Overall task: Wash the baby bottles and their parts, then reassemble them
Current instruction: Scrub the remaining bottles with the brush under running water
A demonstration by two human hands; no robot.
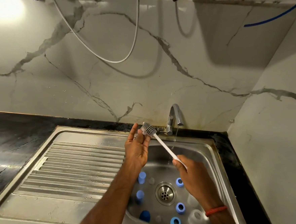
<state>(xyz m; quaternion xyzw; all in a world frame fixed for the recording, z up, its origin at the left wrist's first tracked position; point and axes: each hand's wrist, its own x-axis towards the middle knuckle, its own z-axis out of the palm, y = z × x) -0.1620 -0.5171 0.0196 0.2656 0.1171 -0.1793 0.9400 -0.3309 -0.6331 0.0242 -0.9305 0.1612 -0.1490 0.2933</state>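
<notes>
My right hand (186, 172) grips the white handle of a bottle brush (163, 145) whose grey bristle head is raised over the back of the sink. My left hand (137, 147) is palm up with its fingers under the brush head, holding a small clear part (143, 130) against the bristles. In the basin lie several blue caps and rings, such as a blue cap (141, 177) and a blue ring (180, 208), with a dark blue cap (145, 216) and clear bottles (195, 217) near the front.
A thin stream of water runs from the steel tap (174, 117) into the steel sink (207, 148). The drain (165, 194) is in the basin's middle. A ribbed draining board (74, 167) lies to the left, black counter (13, 131) beyond it. Cables hang on the marble wall.
</notes>
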